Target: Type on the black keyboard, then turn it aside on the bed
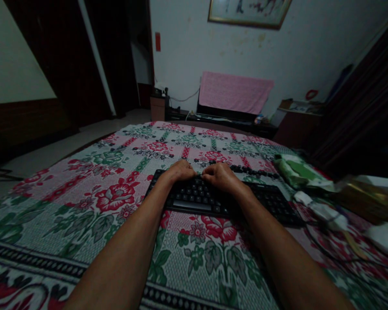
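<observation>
A black keyboard (194, 196) lies across the flowered cloth in front of me, its wide space bar nearest my side. My left hand (181, 170) rests over its far edge, fingers bent together and thumb pointing right. Close beside it, my right hand (221, 175) is closed in a pinch above the upper keys, the fingertips of both hands almost meeting. Whatever sits between the fingertips is too small and dark to make out. Behind the keyboard, small black pieces that look like loose keycaps (257, 171) lie in a row, partly hidden by my right hand.
The flowered tablecloth (116, 196) covers the table. To the right are a green and white packet (304, 174), crumpled white tissue (323, 213), a dark cable (326, 256) and a golden-brown box (368, 198). A pink towel (234, 92) hangs beyond the table.
</observation>
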`<state>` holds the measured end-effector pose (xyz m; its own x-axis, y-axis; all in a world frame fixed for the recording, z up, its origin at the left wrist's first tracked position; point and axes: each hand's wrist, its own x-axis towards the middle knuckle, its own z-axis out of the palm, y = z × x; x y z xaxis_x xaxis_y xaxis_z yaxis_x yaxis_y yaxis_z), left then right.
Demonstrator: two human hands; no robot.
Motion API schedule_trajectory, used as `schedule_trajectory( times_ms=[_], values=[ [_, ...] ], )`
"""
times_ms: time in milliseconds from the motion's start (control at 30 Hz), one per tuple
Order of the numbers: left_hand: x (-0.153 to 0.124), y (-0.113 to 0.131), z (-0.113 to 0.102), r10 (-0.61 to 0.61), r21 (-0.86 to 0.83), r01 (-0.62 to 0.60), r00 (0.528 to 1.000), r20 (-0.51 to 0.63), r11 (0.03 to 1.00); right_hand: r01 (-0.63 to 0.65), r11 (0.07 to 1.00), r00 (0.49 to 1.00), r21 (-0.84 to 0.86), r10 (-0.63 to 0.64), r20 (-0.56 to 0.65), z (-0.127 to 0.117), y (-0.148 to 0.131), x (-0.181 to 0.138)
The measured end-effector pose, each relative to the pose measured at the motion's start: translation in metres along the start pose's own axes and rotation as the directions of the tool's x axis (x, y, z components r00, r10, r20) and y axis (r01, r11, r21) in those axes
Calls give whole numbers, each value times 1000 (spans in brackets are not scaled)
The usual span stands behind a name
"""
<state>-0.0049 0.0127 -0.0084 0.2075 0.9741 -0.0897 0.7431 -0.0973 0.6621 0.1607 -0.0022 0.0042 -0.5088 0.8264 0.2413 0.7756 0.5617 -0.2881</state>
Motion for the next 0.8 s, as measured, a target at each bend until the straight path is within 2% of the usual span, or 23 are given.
schedule_trajectory(
  times_ms=[400, 567, 800],
  values=[
    [-2, 2, -2, 9, -17, -9, 1000, 10, 1000, 29, 999, 999, -18, -29, 21, 4, 2, 1],
    [-2, 0, -2, 8, -41, -7, 1000, 12, 999, -2, 999, 999, -54, 4, 38, 3, 1, 2],
    [4, -9, 2, 63, -48, -61, 997, 42, 997, -32, 999, 998, -14, 32, 51, 3, 0, 4]
  ],
)
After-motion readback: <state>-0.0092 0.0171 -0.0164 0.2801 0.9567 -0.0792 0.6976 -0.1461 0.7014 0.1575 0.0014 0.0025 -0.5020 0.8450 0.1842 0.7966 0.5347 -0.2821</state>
